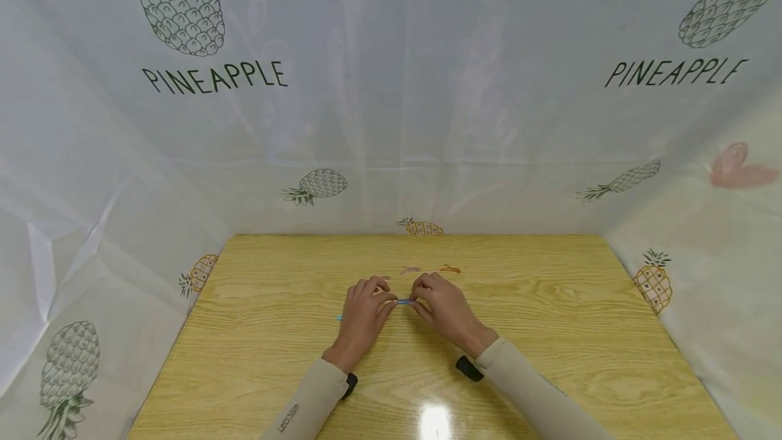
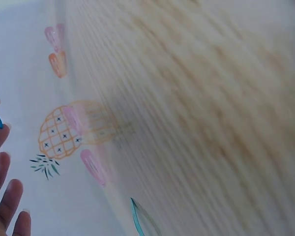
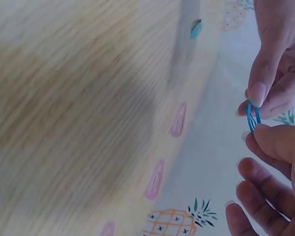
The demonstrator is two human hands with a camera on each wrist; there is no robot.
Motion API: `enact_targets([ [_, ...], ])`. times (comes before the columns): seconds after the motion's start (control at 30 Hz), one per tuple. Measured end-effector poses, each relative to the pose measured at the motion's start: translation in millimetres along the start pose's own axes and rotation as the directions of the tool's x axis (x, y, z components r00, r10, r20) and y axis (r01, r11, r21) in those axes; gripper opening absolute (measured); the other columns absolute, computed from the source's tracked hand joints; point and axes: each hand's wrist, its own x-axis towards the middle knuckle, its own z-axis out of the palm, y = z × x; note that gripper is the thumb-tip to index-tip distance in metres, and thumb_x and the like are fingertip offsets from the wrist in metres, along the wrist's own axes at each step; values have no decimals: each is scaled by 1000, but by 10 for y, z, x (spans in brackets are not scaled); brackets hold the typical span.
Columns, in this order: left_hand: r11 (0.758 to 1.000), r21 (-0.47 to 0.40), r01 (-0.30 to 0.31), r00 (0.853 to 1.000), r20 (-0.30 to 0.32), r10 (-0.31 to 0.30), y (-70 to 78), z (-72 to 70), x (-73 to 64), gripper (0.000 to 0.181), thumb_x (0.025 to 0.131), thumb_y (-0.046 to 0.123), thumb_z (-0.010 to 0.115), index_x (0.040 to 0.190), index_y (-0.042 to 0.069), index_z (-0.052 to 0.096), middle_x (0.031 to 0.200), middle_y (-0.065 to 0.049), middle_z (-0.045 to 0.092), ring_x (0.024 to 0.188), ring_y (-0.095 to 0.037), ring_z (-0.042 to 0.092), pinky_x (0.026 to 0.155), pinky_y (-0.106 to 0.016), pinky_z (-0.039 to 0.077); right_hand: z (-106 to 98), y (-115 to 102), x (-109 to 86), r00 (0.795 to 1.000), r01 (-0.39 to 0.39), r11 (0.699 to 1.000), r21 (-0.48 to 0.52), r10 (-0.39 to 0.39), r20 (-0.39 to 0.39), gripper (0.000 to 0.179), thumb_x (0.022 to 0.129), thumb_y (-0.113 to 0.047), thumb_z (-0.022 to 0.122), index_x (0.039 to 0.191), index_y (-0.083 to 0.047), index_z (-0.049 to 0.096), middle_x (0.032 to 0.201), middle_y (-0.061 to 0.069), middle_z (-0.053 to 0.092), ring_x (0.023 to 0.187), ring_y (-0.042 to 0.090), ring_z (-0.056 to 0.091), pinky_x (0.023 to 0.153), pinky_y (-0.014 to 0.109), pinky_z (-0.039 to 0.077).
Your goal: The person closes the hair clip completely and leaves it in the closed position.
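Note:
A blue snap hair clip [image 1: 404,301] is held level between both hands, just above the table. My left hand [image 1: 364,311] pinches one end of it between thumb and finger. The other end is pinched by my right hand [image 1: 449,309], whose remaining fingers are spread, as the right wrist view shows. The clip [image 3: 253,117] looks like a narrow loop with an inner strip there; the fingertips cover both its ends. Beside the left hand lies a teal hair clip [image 1: 339,318], partly hidden in the head view.
Beyond the hands, pink hair clips [image 1: 410,269] and an orange hair clip [image 1: 451,268] lie on the wood-grain table [image 1: 550,304]. A white sheet [image 1: 427,121] printed with pineapples rises behind the table and along its sides.

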Motion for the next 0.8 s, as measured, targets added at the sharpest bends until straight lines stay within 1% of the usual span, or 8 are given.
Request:
enact_targets([
  [0.13, 999, -37, 10, 1000, -3, -10, -22, -15, -5, 4, 91, 20, 84, 94, 18, 84, 112, 1, 65, 102, -22, 60, 93, -47, 50, -4, -11, -10, 999, -37, 996, 81, 34, 41, 8, 92, -10, 84, 92, -12, 77, 106, 0, 65, 93, 17, 60, 76, 30, 58],
  [0.23, 996, -81, 27, 1000, 1, -27, -32, -39, -13, 4, 88, 18, 85, 92, 17, 84, 110, 1, 65, 102, -22, 60, 92, -47, 50, -9, -22, -15, 995, -75, 985, 156, 65, 70, 6, 95, -8, 81, 94, -11, 76, 108, 0, 64, 97, 18, 60, 78, 33, 58],
  [0.43, 982, -171, 75, 997, 47, -67, -15, -124, -28, 4, 86, 14, 86, 89, 15, 84, 108, 0, 66, 101, -22, 58, 91, -47, 47, -24, -49, 0, 987, -136, 953, 269, 107, 123, 5, 98, -8, 77, 93, -8, 75, 108, -1, 64, 102, 21, 61, 85, 39, 56],
  [0.6, 961, -251, 117, 990, 101, -94, -8, -185, -39, 1, 88, 12, 84, 89, 12, 83, 107, 0, 67, 102, -23, 58, 92, -49, 44, -38, -61, 3, 981, -164, 931, 326, 118, 155, 7, 100, -8, 75, 93, -9, 75, 107, -2, 64, 103, 21, 62, 87, 41, 56],
  [0.7, 942, -302, 148, 984, 144, -108, -23, -207, -52, 4, 91, 14, 82, 90, 10, 83, 108, 1, 66, 103, -22, 57, 96, -51, 42, -49, -63, -6, 981, -157, 921, 358, 104, 163, 7, 101, -9, 73, 94, -10, 75, 107, -3, 64, 103, 21, 62, 85, 39, 54],
  [0.8, 926, -342, 158, 980, 172, -103, -46, -215, -64, 6, 93, 14, 80, 91, 9, 83, 108, 2, 65, 102, -20, 56, 97, -52, 42, -59, -63, -19, 982, -143, 909, 391, 82, 169, 7, 102, -9, 71, 96, -10, 75, 107, -3, 64, 101, 20, 60, 83, 36, 51],
])
